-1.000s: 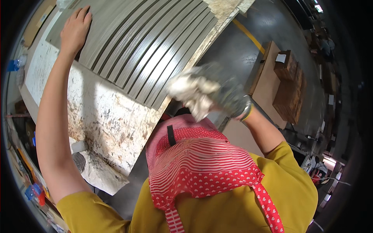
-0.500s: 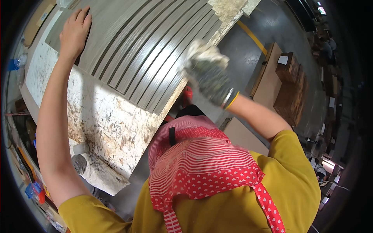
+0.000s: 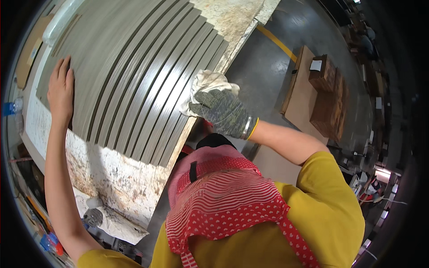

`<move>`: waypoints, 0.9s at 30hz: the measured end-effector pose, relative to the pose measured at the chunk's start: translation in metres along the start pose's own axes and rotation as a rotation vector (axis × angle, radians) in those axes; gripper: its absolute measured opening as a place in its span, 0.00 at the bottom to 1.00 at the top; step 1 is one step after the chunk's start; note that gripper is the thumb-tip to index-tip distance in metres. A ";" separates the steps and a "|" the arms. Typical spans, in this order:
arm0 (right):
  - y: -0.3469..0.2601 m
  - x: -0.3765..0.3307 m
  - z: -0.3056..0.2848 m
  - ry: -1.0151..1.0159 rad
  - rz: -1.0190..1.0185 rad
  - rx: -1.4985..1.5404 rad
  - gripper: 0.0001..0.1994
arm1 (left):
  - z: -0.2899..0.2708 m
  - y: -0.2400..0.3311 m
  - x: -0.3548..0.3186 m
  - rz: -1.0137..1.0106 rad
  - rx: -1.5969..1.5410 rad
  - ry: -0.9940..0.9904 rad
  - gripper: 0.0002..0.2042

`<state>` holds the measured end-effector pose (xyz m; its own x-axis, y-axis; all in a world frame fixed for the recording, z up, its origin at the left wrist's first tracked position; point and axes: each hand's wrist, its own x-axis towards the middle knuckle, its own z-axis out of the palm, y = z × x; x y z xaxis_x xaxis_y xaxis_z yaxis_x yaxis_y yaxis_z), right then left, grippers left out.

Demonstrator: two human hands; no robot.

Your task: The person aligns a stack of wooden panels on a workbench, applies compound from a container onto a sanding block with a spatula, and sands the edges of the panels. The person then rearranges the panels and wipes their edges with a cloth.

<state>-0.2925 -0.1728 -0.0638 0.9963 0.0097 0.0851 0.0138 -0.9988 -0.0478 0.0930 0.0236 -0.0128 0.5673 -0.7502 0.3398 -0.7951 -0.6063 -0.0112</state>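
Observation:
Long grey-brown wood-grain slats [image 3: 154, 96] lie side by side on a worktable, with dark gaps between them and glare on their surface. Beyond their left side is a wider grey board [image 3: 96, 53]. My bare left hand [image 3: 61, 91] rests on that board's left part, fingers stretched out, holding nothing. In my right hand [image 3: 223, 112], which wears a dark grey knitted glove with a yellow cuff edge, is a bunched white cloth [image 3: 208, 82]. The cloth is at the outermost slats, beside the table's right edge; the glove and cloth hide how it touches them.
The stained, paint-flecked tabletop [image 3: 118, 174] shows in front of the slats. A crumpled white sheet [image 3: 118, 223] hangs near its front corner. On the floor to the right are brown wooden boxes [image 3: 328, 100] and a yellow floor line [image 3: 277, 42]. A plastic-wrapped bundle [image 3: 60, 22] lies far left.
My right hand has moved left and down with the cloth, toward the slats' near right edge. In the picture the slats and table have shifted left and down.

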 end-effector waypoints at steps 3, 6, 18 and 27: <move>0.067 0.006 -0.003 0.003 0.126 -0.002 0.24 | -0.006 -0.003 0.001 0.015 -0.017 -0.012 0.20; 0.156 0.008 -0.004 0.074 0.313 -0.248 0.22 | -0.012 0.005 0.002 0.032 -0.035 -0.017 0.20; 0.153 0.016 0.047 0.374 0.461 0.036 0.21 | -0.017 0.011 0.001 0.047 -0.043 -0.008 0.19; 0.227 0.070 -0.055 0.274 0.578 0.115 0.27 | -0.021 0.020 0.000 0.010 -0.032 0.013 0.18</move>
<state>-0.2247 -0.4017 -0.0143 0.7882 -0.5561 0.2635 -0.4945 -0.8273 -0.2666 0.0727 0.0170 0.0066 0.5570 -0.7522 0.3521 -0.8071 -0.5902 0.0157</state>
